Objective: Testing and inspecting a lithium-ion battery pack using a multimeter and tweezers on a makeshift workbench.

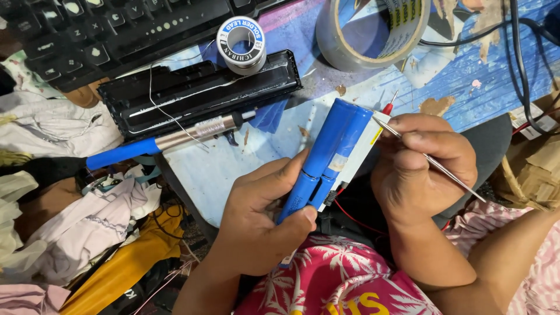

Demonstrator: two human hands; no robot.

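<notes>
The left hand [259, 224] is closed around the lower half of a pack of long blue cylindrical battery cells [326, 154], thumb laid along one side and fingers wrapped under the other, so the pack stands tilted, its top leaning toward the far right. The right hand [423, 169] pinches a thin silver metal probe [429, 156] between thumb and forefinger, fingers drawn tight; the probe's tip touches the upper right side of the pack, where a white wrapper with a yellow strip shows. The cells lie side by side, each row made of two cylinders joined end to end, with a pale paper patch at the joint and thin red wires trailing from the lower end. A small red tip peeks out just behind the pack's top.

The pack is held above the near edge of the blue-painted worn table [466, 81]. Toward the far edge lie an open black plastic battery casing [198, 93], a spool of solder wire [241, 44] resting on it, a blue-handled soldering iron [157, 140], a roll of clear tape [373, 29] and a black keyboard [105, 35].
</notes>
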